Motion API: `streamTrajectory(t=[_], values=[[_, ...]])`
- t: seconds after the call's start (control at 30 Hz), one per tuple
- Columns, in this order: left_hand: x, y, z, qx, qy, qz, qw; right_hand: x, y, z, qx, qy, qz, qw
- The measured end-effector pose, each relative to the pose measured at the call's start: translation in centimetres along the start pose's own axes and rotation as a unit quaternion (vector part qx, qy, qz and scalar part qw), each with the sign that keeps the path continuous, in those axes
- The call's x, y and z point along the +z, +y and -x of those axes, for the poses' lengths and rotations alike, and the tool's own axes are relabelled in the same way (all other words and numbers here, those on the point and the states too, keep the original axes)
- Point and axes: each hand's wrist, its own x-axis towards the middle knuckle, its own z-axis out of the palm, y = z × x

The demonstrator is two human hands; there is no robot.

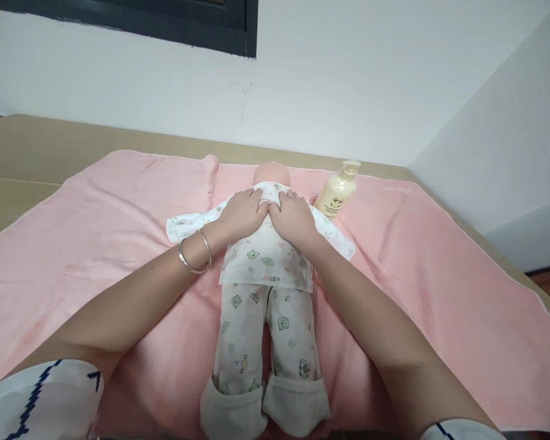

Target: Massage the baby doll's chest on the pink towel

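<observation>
A baby doll (272, 173) in a white printed top (266, 263) and matching trousers (282, 324) with turned-up cuffs lies on a pink blanket (123, 226). Its bald head points away from me, and no face shows. My left hand (242, 215) rests flat on the left side of the doll's upper body, palm down. Mirroring it on the other side, my right hand (295, 219) also lies flat on the top. Both thumbs meet or nearly meet near the middle. Neither hand grips anything. A silver bangle (195, 252) circles my left wrist.
Beside the doll's right-hand sleeve, a pale yellow pump bottle (337, 192) leans at a tilt on the blanket. The blanket covers a tan surface (64, 134) that meets a white wall (339, 79). A dark frame (201, 27) is set in the wall at the upper left.
</observation>
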Motion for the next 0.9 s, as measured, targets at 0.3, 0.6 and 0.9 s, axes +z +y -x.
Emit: streamTrajectory(t=[0.3,0.6,0.9], values=[[-1.1,3.1,1.9,-0.011,-0.002,-0.064,0.998,-0.6,1.5,-1.0,-0.007,-0.027,-0.035,0.999],[-0.2,1.7,0.1,-0.094,0.010,0.021,0.995,-1.7,0.7,0.8,-0.088,-0.057,0.081,0.991],[-0.5,2.3,0.6,-0.096,0.026,-0.005,0.995,-1.3,0.2,0.3,-0.024,-0.039,0.028,0.999]])
